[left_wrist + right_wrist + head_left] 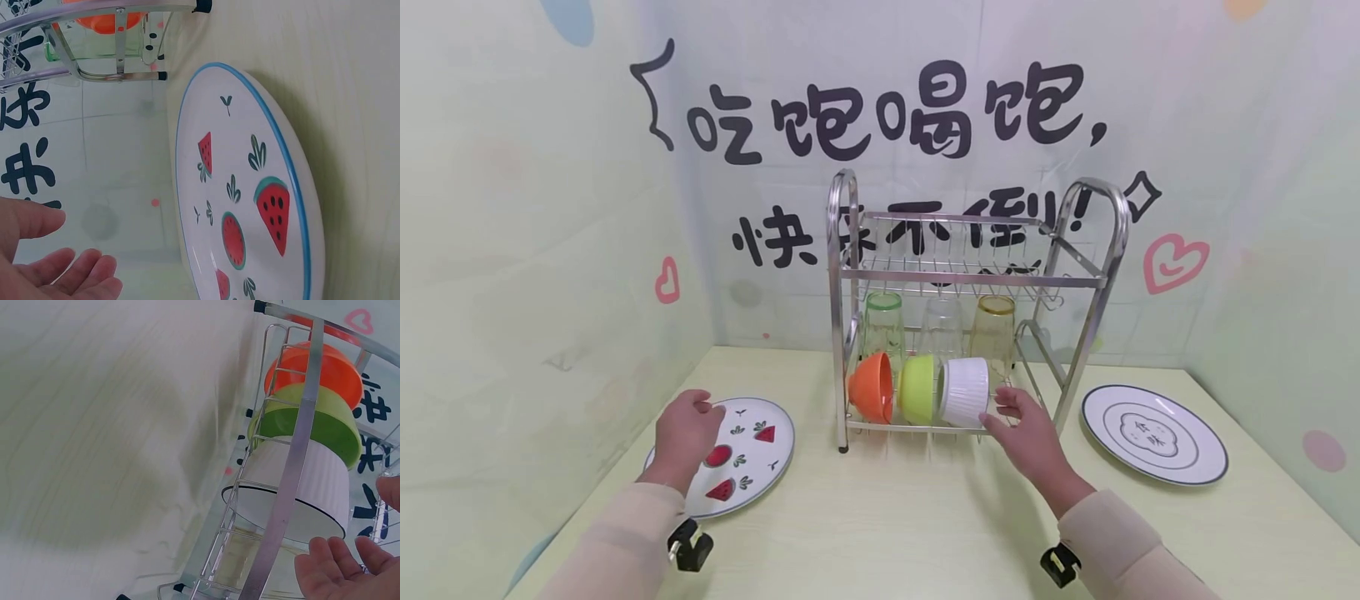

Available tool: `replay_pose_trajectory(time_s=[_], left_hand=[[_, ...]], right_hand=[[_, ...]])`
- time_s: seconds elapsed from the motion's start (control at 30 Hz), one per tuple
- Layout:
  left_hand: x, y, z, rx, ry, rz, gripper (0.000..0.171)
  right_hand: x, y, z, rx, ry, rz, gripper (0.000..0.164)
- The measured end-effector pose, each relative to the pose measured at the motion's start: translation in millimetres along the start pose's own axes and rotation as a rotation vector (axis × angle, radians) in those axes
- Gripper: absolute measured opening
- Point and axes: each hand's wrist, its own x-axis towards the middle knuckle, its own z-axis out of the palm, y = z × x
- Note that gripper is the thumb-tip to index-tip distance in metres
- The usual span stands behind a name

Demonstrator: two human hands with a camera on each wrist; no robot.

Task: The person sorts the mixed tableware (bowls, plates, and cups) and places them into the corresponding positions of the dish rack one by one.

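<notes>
My right hand [1030, 437] is at the right side of a white ribbed bowl [966, 392], fingers and thumb apart. In the right wrist view its fingertips [322, 556] are close to the bowl's dark-edged rim. This bowl stands on its side on the lower shelf of a metal dish rack [970, 277], beside a green bowl [917, 390] and an orange bowl [871, 387]. My left hand [688, 433] hovers by a white plate [244, 112] with watermelon pictures, fingers loosely bent and holding nothing.
Behind the bowls, three glasses stand upside down: green-tinted [883, 325], clear [942, 325] and amber [994, 329]. A white plate with dark rings [1195, 450] lies right of the rack. Printed curtains [760, 308] enclose the wooden table [880, 517] at the back and sides.
</notes>
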Motion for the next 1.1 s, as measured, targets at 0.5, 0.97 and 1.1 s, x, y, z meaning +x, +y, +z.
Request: replay_pose_trajectory(time_s=[0.5, 0.97, 1.1], left_hand=[[3.0, -30.0, -10.9, 0.069, 0.054, -0.060, 0.047], [-0.4, -49.4, -23.5, 0.134, 0.066, -0.097, 0.047], [-2.1, -55.7, -28.4, 0.144, 0.062, -0.135, 0.048]], right_hand=[[-23.5, 2.7, 4.4, -0.201, -0.041, -0.127, 0.054], [-46.1, 5.5, 15.7, -0.384, -0.065, -0.301, 0.052], [-50.4, 5.2, 17.3, -0.415, -0.052, -0.353, 0.052]])
